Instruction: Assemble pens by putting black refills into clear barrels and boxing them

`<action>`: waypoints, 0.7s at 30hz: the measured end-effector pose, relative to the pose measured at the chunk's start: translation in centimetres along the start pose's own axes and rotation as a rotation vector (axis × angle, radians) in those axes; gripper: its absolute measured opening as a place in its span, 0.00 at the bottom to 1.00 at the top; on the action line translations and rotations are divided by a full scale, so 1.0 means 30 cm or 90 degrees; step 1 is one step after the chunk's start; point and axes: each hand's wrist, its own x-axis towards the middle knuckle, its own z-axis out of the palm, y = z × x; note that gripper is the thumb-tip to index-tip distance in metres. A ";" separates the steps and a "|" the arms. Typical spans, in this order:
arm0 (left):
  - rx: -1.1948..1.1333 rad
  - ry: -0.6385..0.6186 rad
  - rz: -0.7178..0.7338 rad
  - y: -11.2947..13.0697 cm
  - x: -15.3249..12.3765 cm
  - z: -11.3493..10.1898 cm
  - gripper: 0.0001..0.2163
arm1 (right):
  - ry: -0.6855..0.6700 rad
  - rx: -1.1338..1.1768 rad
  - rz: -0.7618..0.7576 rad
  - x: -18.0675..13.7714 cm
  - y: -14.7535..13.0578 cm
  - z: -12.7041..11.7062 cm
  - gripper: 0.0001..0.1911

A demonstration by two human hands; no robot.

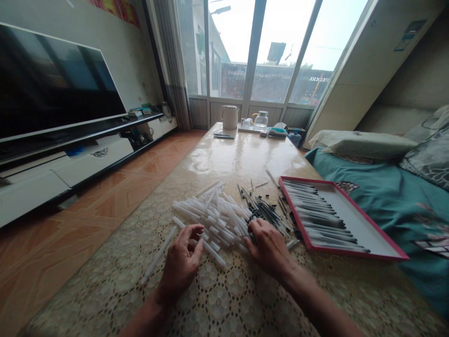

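A heap of translucent white pen tubes (213,213) lies on the lace-covered table (224,299), with a pile of thin black refills (264,209) beside it on the right. My left hand (182,260) rests at the heap's near left edge, fingers curled around a white tube. My right hand (268,245) lies where the two piles meet, its fingers bent down into the black refills; what they grip is hidden. A red-rimmed white tray (365,231) to the right holds several assembled pens in a row.
At the table's far end stand a white kettle (229,117), a glass jar (261,120) and small items. A teal-covered bed (393,196) with a pillow runs along the right. A large TV (52,84) on a low cabinet lines the left wall.
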 end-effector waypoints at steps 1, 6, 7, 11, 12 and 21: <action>-0.002 -0.002 -0.003 0.004 0.000 -0.001 0.10 | 0.004 -0.034 0.002 0.002 -0.011 0.006 0.02; -0.022 -0.085 -0.011 0.029 -0.013 0.010 0.07 | 0.018 -0.095 0.017 -0.001 -0.024 0.027 0.02; -0.028 -0.103 -0.010 0.035 -0.016 0.014 0.06 | 0.022 -0.090 0.025 -0.004 -0.021 0.028 0.02; -0.192 -0.200 -0.094 0.045 -0.023 0.034 0.08 | 0.062 -0.013 0.033 -0.017 -0.015 0.024 0.03; -0.262 -0.225 -0.134 0.045 -0.021 0.038 0.10 | 0.069 0.018 0.012 -0.022 -0.019 0.023 0.03; -0.558 -0.208 -0.286 0.035 0.000 0.038 0.13 | 0.071 0.188 -0.200 -0.036 -0.079 0.016 0.06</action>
